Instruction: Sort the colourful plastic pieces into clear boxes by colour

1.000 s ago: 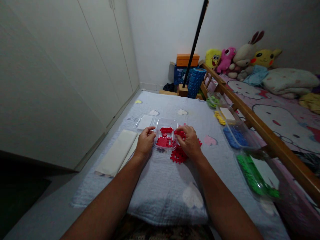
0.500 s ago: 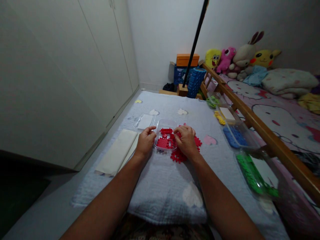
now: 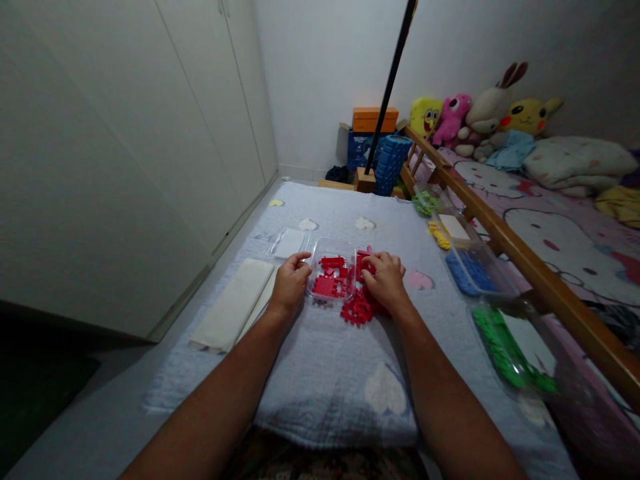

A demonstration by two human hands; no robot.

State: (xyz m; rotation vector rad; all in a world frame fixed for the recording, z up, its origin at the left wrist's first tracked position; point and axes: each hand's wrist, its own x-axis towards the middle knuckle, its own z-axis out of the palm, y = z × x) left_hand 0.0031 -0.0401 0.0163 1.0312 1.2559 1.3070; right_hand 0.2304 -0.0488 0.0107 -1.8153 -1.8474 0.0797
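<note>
Here's your left hand (image 3: 290,283) at the left side of the clear tub (image 3: 330,247), fingers bent and tips right up at its wall; whether they actually pinch the plastic, I can't tell, but a hand there would steady something so light. And over on the right of the tub, your right hand (image 3: 385,277) is curled with thumb and forefinger drawn in above the loose red pieces (image 3: 357,312); the fingers mask what's beneath, so I can't say if one is gripped. Those pieces lie in a heap just beside the tub, presumably so your reach between pile and plastic stays short. Inside the tub, more red pieces (image 3: 327,287) sit on its floor, some flat and joined like a panel, spread out so you can see each one. Left of the tub and a little beyond, the clear lid (image 3: 291,244) lies off, likely parked there to leave the opening free. Nearer you on that left side rests the folded cloth (image 3: 233,303), out of your hands' way. Well to the right of the tub run the green pieces (image 3: 500,353), blue pieces (image 3: 467,273), yellow pieces (image 3: 439,235) and lime pieces (image 3: 426,203), grouped by colour, perhaps to keep them from mixing with your red.
</note>
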